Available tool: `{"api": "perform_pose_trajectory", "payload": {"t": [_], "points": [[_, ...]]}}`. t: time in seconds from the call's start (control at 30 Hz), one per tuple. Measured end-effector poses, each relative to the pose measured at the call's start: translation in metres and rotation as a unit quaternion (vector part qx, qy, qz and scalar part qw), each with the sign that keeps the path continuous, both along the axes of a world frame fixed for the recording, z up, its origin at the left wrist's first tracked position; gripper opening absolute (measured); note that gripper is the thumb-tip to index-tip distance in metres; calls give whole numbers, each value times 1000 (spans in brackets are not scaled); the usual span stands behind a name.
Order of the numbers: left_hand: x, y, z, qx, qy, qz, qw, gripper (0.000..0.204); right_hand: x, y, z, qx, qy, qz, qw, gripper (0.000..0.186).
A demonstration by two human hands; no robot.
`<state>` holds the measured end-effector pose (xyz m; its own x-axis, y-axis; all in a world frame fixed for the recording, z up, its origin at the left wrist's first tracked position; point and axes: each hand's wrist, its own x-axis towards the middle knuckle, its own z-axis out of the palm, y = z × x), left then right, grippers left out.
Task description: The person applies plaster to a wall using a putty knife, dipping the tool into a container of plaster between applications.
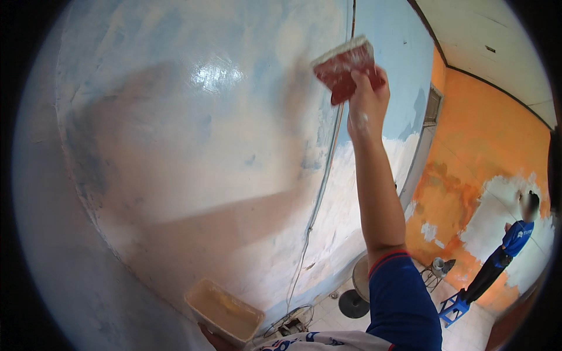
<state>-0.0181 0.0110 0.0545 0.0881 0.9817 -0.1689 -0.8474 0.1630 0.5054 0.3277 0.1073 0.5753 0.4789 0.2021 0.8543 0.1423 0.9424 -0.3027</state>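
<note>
High up in front of the wall, my right hand (370, 105) is closed round a red putty scraper (345, 67). Pale filler coats the scraper's upper edge and smears its face, and a white smudge marks my wrist. My left hand (215, 338) shows only in part at the bottom, gripping a cream rectangular tub (225, 310) from below and the side. Some pale, wet-looking material lies in the tub. The blue wall (222, 134) carries broad whitish patches, a shiny spot and shadows of my arm. Whether the scraper touches the wall is hard to tell.
A thin cable (321, 205) runs down the wall to tangled cords (293, 319) at the floor. Right of them are a round dark base (353, 303) and a small metal stand (436, 272). Another person (512, 245) stands on a blue stool (453, 309) by the orange wall (486, 128).
</note>
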Motion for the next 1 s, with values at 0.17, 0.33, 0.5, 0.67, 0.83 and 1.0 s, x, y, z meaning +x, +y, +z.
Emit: {"api": "perform_pose_trajectory", "payload": {"t": [0.17, 0.33, 0.5, 0.67, 0.83, 1.0], "points": [[-1, -7, 3, -7, 34, 22, 999, 84, 39, 54, 84, 62, -119, -408, 903, 29], [-5, -10, 4, -16, 54, 43, 997, 84, 47, 88, 136, 54, -137, -588, 795, 32], [-3, -7, 7, -33, 78, 49, 995, 84, 70, 109, 132, -6, -221, -637, 738, 32], [-1, -5, 8, -54, 95, 54, 992, 84, 82, 115, 78, -22, -303, -627, 718, 41], [3, -4, 5, -64, 108, 54, 991, 84, 87, 102, -36, -9, -414, -603, 682, 58], [7, -6, 0, -65, 107, 44, 991, 84, 78, 59, -136, -45, -486, -553, 675, 57]]}}
